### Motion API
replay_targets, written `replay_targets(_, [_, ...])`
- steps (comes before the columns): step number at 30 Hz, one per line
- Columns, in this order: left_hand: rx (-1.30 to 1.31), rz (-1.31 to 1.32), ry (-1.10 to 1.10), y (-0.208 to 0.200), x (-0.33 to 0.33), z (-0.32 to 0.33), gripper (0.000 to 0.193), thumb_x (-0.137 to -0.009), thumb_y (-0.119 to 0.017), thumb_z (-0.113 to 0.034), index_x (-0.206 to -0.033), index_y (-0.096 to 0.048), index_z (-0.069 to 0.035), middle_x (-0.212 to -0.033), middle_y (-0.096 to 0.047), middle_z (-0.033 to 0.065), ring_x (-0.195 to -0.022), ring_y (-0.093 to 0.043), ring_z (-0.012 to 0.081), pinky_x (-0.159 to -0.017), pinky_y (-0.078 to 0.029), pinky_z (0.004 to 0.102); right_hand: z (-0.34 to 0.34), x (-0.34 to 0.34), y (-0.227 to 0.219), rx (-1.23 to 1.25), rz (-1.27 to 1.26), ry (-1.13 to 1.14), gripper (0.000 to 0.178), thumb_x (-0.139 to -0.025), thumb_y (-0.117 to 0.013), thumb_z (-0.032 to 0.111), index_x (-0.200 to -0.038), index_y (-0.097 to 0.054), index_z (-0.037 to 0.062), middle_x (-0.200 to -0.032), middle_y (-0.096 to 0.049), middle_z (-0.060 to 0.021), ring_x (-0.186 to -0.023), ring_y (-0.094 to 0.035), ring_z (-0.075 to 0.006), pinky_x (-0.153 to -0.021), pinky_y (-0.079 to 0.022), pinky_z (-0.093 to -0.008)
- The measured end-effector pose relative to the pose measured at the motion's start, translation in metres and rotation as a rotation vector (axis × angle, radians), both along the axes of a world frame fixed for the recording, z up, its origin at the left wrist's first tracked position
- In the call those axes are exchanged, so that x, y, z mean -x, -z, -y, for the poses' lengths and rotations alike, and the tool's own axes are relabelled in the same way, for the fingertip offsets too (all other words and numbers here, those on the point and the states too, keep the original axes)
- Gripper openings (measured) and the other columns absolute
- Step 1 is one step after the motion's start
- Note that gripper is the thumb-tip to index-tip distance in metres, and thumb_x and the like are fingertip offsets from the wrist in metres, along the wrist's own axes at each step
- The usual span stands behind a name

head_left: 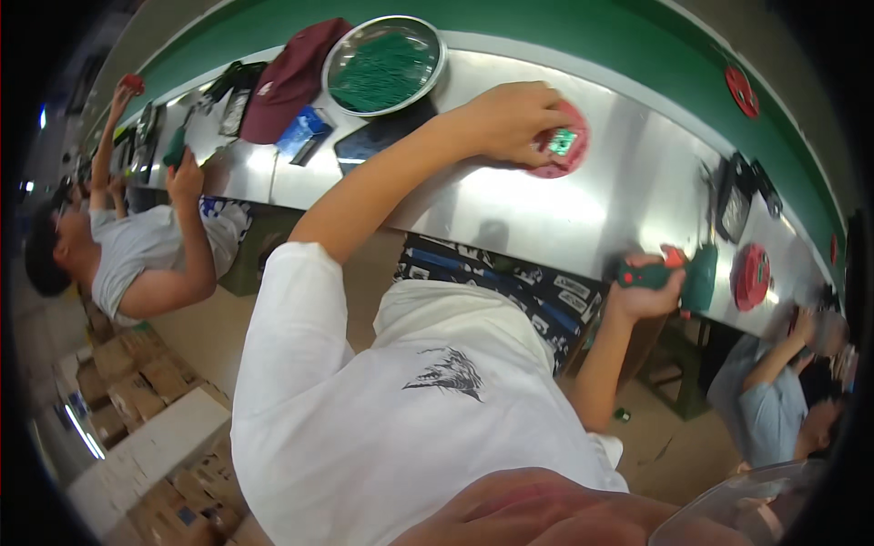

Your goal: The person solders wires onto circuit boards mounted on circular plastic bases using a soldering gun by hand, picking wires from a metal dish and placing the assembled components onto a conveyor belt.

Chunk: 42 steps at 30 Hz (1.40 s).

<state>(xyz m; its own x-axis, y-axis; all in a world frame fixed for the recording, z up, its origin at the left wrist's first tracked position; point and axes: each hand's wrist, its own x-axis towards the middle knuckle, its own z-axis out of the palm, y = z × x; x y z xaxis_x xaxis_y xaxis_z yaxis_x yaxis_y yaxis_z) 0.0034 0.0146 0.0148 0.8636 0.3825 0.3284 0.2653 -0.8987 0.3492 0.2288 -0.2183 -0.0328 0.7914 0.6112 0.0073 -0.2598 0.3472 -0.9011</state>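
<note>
Two hands busy: L hand [510, 123] fingers pinch small green board [563, 141] flat on red round jig [579, 123], far-centre of steel bench [510, 205], prob to steady it; R hand [648, 293] fingers wrapped round green power driver [699, 278] at near-right edge, kept w/in reach

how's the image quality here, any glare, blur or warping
Head view: strong fisheye warp bends the steel bench and green wall into arcs, with black corners; overhead light glares in white patches on the steel; the hand at the lower edge is close and soft; a co-worker's hand far right is motion-blurred.
</note>
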Motion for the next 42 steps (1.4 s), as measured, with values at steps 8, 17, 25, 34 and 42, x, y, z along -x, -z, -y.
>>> replay_targets(8, [-0.268,0.229,-0.842,-0.017,0.025,-0.175,0.051,-0.081,-0.060,-0.017,-0.127,-0.056,0.005,-0.090,-0.068,0.0257,-0.081,-0.067,0.0455,-0.079,-0.055,0.0509,-0.006,0.004,-0.011,0.070,0.202,0.113,0.041,-0.101,-0.041,0.034,-0.105,-0.056,-0.0030,-0.056,-0.055,-0.0119,-0.048,-0.053,-0.0211,-0.049,-0.047,-0.0327])
replay_targets(17, [-0.368,-0.472,-0.817,0.002,0.203,-0.332,0.035,-0.088,-0.066,-0.024,-0.121,-0.070,-0.011,-0.105,-0.071,0.0199,-0.110,-0.065,0.0393,-0.094,-0.053,0.0460,-0.019,0.007,-0.012,0.000,0.125,0.067,0.032,-0.101,-0.043,0.023,-0.105,-0.053,-0.0067,-0.094,-0.058,-0.0181,-0.049,-0.056,-0.0207,-0.046,-0.049,-0.0321])
replay_targets(25, [-0.083,-0.346,-0.301,-0.032,0.120,-0.284,0.026,-0.089,-0.072,-0.030,-0.103,-0.076,-0.007,-0.098,-0.065,0.0156,-0.094,-0.064,0.0322,-0.083,-0.052,0.0420,-0.012,0.005,-0.009,0.015,0.085,0.058,0.031,-0.101,-0.044,0.022,-0.103,-0.055,-0.0066,-0.091,-0.060,-0.0164,-0.050,-0.057,-0.0212,-0.046,-0.049,-0.0319])
replay_targets(34, [0.171,-0.279,0.059,-0.045,0.012,-0.040,0.025,-0.092,-0.062,-0.031,-0.094,-0.073,-0.009,-0.092,-0.066,0.0139,-0.090,-0.065,0.0328,-0.077,-0.053,0.0446,-0.011,0.006,-0.017,0.034,0.129,0.099,0.034,-0.102,-0.042,0.026,-0.102,-0.055,-0.0059,-0.079,-0.059,-0.0162,-0.049,-0.055,-0.0217,-0.048,-0.049,-0.0339])
replay_targets(42, [0.117,0.188,-0.405,-0.025,0.058,0.021,0.033,-0.098,-0.057,-0.015,-0.128,-0.061,-0.002,-0.100,-0.056,0.0182,-0.091,-0.058,0.0348,-0.082,-0.048,0.0422,-0.014,0.008,-0.016,0.075,0.115,0.036,0.037,-0.101,-0.044,0.029,-0.103,-0.056,-0.0053,-0.060,-0.056,-0.0145,-0.047,-0.054,-0.0228,-0.047,-0.048,-0.0330])
